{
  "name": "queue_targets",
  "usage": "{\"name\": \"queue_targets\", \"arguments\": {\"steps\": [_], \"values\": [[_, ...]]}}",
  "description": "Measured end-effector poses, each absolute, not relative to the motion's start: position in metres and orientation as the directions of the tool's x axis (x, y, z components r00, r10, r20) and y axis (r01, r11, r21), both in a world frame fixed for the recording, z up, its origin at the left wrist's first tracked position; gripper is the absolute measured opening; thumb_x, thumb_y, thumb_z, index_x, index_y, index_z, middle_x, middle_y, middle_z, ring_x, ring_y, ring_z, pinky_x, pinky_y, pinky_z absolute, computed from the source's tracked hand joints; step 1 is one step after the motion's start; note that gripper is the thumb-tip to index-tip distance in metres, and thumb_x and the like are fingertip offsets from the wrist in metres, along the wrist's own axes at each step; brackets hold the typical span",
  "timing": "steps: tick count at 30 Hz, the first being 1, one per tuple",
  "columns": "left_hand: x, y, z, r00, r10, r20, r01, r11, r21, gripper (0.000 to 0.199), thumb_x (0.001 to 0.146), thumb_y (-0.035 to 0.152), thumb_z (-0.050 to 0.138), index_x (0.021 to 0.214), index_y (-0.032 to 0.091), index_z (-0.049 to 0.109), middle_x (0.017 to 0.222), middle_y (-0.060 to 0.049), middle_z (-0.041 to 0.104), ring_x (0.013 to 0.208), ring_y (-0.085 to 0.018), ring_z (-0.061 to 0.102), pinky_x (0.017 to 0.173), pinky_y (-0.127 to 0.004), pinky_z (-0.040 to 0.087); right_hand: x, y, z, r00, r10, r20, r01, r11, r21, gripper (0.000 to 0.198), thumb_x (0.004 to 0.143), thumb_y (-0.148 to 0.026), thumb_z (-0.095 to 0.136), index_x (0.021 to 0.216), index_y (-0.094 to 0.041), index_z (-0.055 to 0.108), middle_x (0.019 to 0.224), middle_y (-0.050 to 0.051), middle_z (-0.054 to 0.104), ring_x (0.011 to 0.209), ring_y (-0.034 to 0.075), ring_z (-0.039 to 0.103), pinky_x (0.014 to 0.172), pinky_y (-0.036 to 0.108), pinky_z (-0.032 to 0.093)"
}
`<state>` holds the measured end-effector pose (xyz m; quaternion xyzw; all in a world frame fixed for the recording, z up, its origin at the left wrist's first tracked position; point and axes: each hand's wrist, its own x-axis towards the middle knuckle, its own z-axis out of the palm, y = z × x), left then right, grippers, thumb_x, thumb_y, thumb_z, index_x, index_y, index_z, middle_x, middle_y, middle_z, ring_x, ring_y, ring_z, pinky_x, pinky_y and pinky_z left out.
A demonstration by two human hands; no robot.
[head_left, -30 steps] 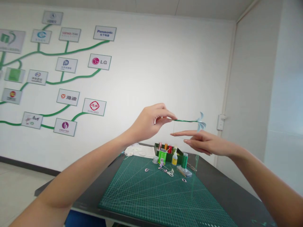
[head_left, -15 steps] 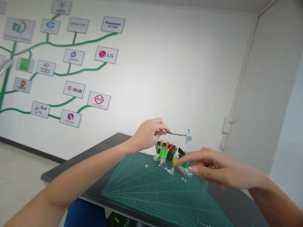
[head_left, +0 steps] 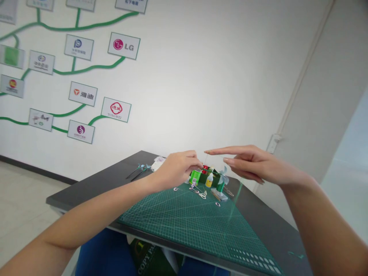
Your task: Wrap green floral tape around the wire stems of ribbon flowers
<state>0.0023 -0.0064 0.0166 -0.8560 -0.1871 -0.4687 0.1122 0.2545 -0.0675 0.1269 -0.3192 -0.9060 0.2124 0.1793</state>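
Note:
My left hand point(head_left: 182, 168) pinches the green-wrapped stem of a small artificial flower point(head_left: 224, 177) with pale blue petals, held above the mat and pointing right. My right hand point(head_left: 250, 163) is up beside it, index finger stretched out and thumb apart, the other fingers loosely bent. A thin pale strand point(head_left: 206, 158) runs from the right index fingertip down toward the left fingers. A blurred, see-through green strip point(head_left: 236, 199) hangs below the right hand; where it is attached I cannot make out.
On the green cutting mat point(head_left: 178, 218) stand a bright green can point(head_left: 195, 177), a glue bottle point(head_left: 209, 180) and a dark green box point(head_left: 214, 180); scissors point(head_left: 202, 195) lie near them. Other blue flowers point(head_left: 141, 167) and white material point(head_left: 158, 163) lie at the table's back left.
My right hand has risen from low over the mat to fingertip height beside the left hand. The flower now hangs lower against the box. The view has tilted down.

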Motion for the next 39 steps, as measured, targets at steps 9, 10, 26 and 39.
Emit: {"name": "queue_targets", "arguments": {"steps": [9,10,26,39], "values": [[0.000,-0.015,0.011,0.476,0.160,0.865,0.330,-0.944,-0.006,0.019,0.104,0.011,0.063,0.101,0.018,0.080,0.096,-0.005,0.076,0.083,-0.015,0.072,0.076,-0.027,0.055,0.268,-0.036,0.132,-0.724,0.659,0.205,0.477,0.693,-0.541,0.054,0.111,-0.043,0.057,0.159,-0.017,0.059,0.051,-0.012,0.026,0.045,0.009,0.022,0.044,0.028,0.019],[-0.001,-0.016,0.012,0.478,0.151,0.865,0.315,-0.949,-0.008,0.019,0.104,0.012,0.062,0.101,0.019,0.080,0.097,-0.006,0.076,0.084,-0.015,0.072,0.076,-0.027,0.055,0.269,-0.033,0.131,-0.724,0.657,0.209,0.468,0.691,-0.550,0.054,0.111,-0.043,0.057,0.158,-0.016,0.060,0.051,-0.012,0.026,0.046,0.010,0.022,0.045,0.028,0.020],[0.007,-0.033,-0.008,0.255,0.329,0.909,0.040,-0.943,0.330,0.019,0.097,0.011,0.067,0.094,0.021,0.083,0.083,-0.002,0.068,0.071,-0.014,0.059,0.066,-0.027,0.047,0.273,-0.005,0.008,-0.750,0.658,0.067,0.335,0.464,-0.820,0.055,0.106,-0.054,0.063,0.146,-0.015,0.068,0.042,-0.014,0.035,0.038,0.007,0.025,0.045,0.023,0.024],[0.036,-0.003,-0.055,0.041,0.721,0.692,-0.220,-0.669,0.710,0.006,0.083,0.022,0.077,0.084,0.020,0.082,0.073,0.000,0.060,0.062,-0.012,0.049,0.056,-0.025,0.038,0.292,0.009,-0.093,-0.076,0.955,0.285,0.286,0.295,-0.912,0.061,0.076,-0.072,0.071,0.111,-0.023,0.058,0.066,-0.004,0.061,0.036,0.009,0.031,0.038,0.024,0.019]]}}
